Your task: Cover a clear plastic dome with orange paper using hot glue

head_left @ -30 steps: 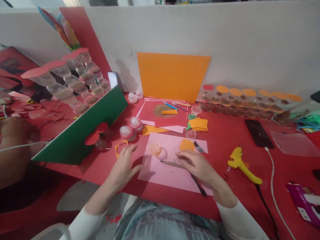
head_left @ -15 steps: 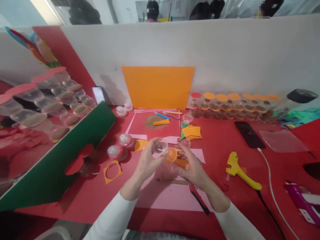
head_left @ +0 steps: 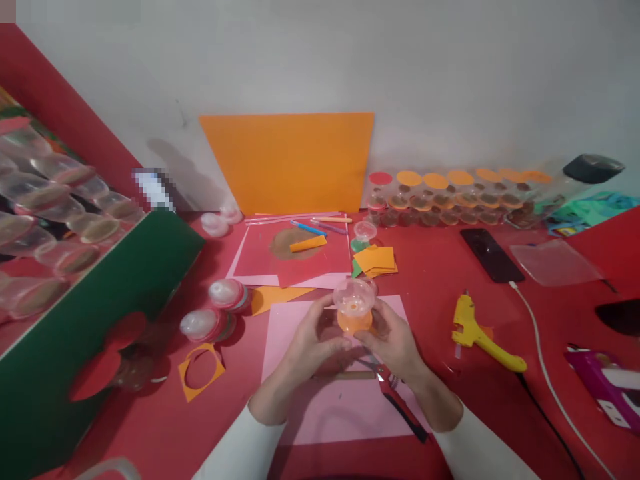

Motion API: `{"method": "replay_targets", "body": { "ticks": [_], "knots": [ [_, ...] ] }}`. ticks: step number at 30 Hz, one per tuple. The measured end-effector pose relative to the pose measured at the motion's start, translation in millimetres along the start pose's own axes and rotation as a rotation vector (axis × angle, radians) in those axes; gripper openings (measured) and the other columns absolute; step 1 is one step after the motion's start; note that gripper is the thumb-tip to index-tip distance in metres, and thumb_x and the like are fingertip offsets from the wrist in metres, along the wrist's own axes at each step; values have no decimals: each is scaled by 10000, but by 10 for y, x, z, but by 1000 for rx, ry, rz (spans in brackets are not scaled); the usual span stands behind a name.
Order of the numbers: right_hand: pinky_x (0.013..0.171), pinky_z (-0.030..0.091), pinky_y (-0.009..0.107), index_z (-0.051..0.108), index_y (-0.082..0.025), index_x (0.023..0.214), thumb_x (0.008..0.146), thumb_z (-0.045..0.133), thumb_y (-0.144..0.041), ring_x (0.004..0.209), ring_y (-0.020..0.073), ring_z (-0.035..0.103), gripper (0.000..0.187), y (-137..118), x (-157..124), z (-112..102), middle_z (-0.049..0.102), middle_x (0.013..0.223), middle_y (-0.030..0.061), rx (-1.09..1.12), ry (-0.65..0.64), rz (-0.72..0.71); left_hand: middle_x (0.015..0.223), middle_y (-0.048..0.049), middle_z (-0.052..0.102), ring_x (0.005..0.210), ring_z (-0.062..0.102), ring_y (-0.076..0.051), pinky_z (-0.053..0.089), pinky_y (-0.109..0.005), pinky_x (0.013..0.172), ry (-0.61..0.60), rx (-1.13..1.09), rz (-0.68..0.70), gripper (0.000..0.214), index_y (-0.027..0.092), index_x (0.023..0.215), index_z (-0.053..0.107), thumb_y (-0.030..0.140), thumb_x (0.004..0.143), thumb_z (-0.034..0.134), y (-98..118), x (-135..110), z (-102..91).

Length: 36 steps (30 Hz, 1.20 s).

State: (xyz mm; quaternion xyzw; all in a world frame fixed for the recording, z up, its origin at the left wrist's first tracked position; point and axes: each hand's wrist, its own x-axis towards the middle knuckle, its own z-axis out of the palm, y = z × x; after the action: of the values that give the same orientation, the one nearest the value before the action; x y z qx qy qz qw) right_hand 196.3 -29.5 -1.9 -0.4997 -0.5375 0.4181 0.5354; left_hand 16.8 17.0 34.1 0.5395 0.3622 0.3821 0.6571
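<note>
Both hands meet above a pink paper sheet (head_left: 305, 407) on the red table. My left hand (head_left: 313, 340) and my right hand (head_left: 395, 340) together pinch a small clear plastic cup (head_left: 354, 297) with an orange paper disc (head_left: 354, 322) pressed against its underside. Fingers of both hands curl round the cup and disc. Under my right hand lie red-handled scissors (head_left: 400, 403) and a brown pencil-like stick (head_left: 345, 375).
A yellow glue gun (head_left: 483, 333) with its cable lies to the right, beyond it a black phone (head_left: 491, 254). Lidded clear cups (head_left: 215, 310) and an orange offcut (head_left: 201, 369) sit left. A green board (head_left: 95, 320), orange card (head_left: 287, 160) and rows of cups (head_left: 450, 200) border the table.
My hands left the table, picked up the clear cup and the orange disc, and now hold the disc against the cup. The camera view shifted left and down.
</note>
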Motion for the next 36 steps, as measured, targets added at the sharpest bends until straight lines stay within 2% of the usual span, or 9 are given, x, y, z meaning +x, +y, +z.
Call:
{"method": "replay_targets", "body": {
  "ticks": [3, 8, 12, 18, 24, 32, 36],
  "knots": [
    [1020, 587, 431, 628, -237, 1310, 934, 715, -551, 1174, 292, 711, 497, -27, -4, -9, 726, 1272, 133, -85, -55, -89, 1292, -126, 732, 1206, 687, -335, 562, -436, 1025, -30, -70, -20, 683, 216, 1262, 666, 405, 667, 944, -32, -1, 1],
    [1106, 539, 467, 638, -246, 1338, 986, 655, -526, 1286, 311, 651, 449, -65, 6, -27, 670, 1363, 153, -284, -45, -219, 1169, -112, 769, 1070, 727, -308, 584, -422, 951, 22, 115, -23, 496, 193, 1105, 736, 388, 687, 918, -16, 10, -35],
    [1080, 561, 463, 622, -243, 1336, 963, 695, -404, 1241, 309, 673, 413, -73, 4, -53, 686, 1321, 148, -312, -71, -209, 1147, -105, 794, 1039, 748, -289, 599, -409, 913, 55, 128, -27, 406, 199, 1075, 734, 357, 723, 862, -25, 18, -49],
    [1051, 582, 452, 613, -244, 1351, 931, 679, -216, 1213, 306, 691, 426, -59, -6, -81, 712, 1281, 137, -352, -106, -179, 1026, -71, 825, 929, 764, -246, 608, -338, 808, 57, 104, -65, 367, 189, 1022, 737, 320, 703, 861, -52, 32, -33],
    [1021, 607, 417, 643, -249, 1341, 965, 655, -260, 1167, 290, 723, 376, -54, -5, -111, 742, 1244, 121, -431, -77, -269, 977, -67, 818, 892, 754, -238, 599, -324, 772, 64, 99, -86, 335, 186, 975, 743, 327, 696, 861, -42, 27, -13],
    [996, 617, 415, 620, -243, 1364, 945, 629, -211, 1158, 288, 726, 421, -92, 4, -81, 738, 1265, 122, -416, -126, -270, 1021, -78, 796, 923, 739, -238, 584, -331, 811, 49, 56, -118, 405, 190, 996, 684, 329, 675, 889, 19, 28, -10],
    [1002, 609, 400, 607, -230, 1358, 939, 673, -240, 1168, 278, 714, 424, -140, 3, -44, 725, 1255, 124, -401, -70, -319, 958, -52, 779, 880, 723, -221, 566, -327, 801, 83, 81, -133, 383, 193, 971, 661, 302, 666, 866, -47, 19, -16]
  ]
}}
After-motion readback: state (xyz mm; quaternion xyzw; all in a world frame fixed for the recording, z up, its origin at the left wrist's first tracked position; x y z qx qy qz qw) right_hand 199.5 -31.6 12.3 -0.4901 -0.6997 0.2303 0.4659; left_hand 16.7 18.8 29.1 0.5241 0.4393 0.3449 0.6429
